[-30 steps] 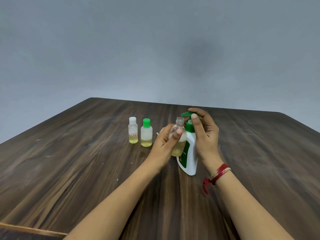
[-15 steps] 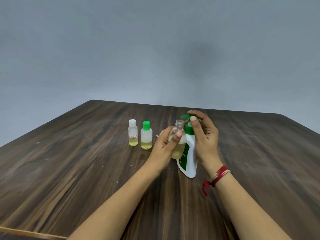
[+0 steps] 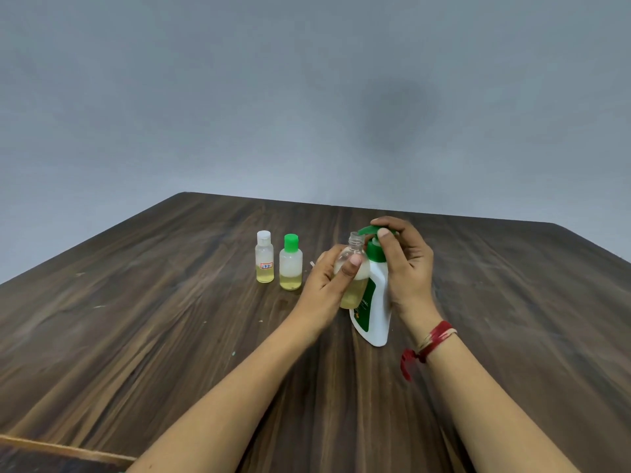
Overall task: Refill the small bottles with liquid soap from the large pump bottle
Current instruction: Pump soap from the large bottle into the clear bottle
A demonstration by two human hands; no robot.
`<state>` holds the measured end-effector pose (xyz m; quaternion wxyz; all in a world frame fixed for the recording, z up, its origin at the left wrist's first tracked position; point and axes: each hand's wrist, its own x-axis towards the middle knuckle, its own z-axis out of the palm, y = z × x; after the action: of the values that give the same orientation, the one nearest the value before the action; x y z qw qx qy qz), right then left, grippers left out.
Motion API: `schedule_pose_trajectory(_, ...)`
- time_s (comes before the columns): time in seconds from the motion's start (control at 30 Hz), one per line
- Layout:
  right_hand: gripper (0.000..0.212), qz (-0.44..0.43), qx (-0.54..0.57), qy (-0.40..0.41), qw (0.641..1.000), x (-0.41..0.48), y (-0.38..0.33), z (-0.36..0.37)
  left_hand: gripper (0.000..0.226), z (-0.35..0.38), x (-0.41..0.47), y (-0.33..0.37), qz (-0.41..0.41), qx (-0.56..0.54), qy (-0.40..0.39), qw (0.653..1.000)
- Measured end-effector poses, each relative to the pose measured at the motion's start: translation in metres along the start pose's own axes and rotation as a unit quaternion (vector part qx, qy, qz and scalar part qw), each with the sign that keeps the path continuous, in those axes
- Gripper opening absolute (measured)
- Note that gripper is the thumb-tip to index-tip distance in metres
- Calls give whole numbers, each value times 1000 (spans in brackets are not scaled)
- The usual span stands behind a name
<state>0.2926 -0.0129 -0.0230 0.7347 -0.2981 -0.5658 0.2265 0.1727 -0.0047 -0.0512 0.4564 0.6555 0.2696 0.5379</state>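
1. Clear plastic, capped and part-full, the white-capped bottle [image 3: 264, 257] and green-capped bottle [image 3: 290, 266] are standing side by side on the table [image 3: 170, 319].
2. I'm curling my left hand [image 3: 326, 283] round the open bottle [image 3: 355, 285], thumb across its belly, neck just beside the spout. It's light, thin-walled and probably slippery, so I'm gripping mid-body.
3. I'm resting my right hand [image 3: 408, 268] on the pump bottle [image 3: 375, 308], fingers curling over its green head.

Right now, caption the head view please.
Left hand holds uncapped small bottle at spout; right hand grips pump bottle.
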Motion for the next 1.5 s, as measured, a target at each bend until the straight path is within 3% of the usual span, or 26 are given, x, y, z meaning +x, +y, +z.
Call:
schedule_pose_trajectory(0.17, 15, 5, 15, -8, 1000, -3, 1, -2, 68, 0, -2, 2, -2, -1, -1, 1000)
schedule_pose_trajectory(0.37, 15, 8, 13, -1, 1000, -2, 0, -1, 53, 0, 1, 0, -6, 4, 5, 1000)
schedule_pose_trajectory(0.83, 16, 4, 4, -14, 1000, -3, -2, -1, 62, 0, 1, 1, -4, 12, 4, 1000)
schedule_pose_trajectory(1.5, 15, 8, 11, -17, 1000, -2, 0, -2, 55, 2, 0, 3, 6, 21, 5, 1000)
